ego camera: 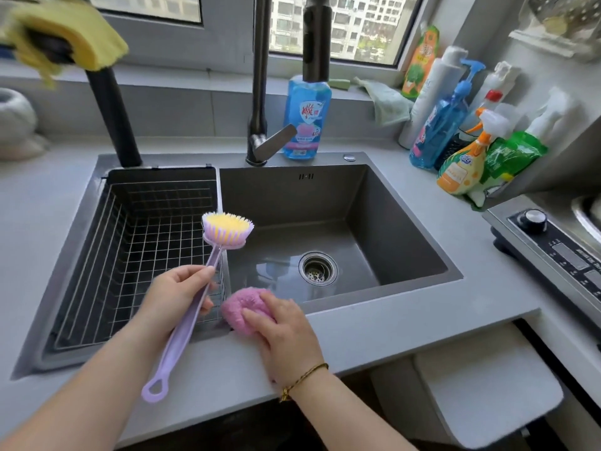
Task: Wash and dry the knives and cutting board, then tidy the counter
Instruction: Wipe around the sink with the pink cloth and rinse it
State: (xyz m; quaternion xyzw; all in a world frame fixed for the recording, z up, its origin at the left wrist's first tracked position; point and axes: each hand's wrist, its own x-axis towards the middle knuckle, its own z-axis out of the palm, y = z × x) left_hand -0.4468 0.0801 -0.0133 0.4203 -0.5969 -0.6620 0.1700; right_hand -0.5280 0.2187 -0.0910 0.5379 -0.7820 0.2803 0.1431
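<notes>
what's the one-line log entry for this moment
left hand: grips dish brush above sink | right hand: rests on pink scrubber at sink front edge | faucet: no water seen

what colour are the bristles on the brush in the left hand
Yellow in the middle, with a white and lilac fringe; the brush shows in the head view.
</notes>
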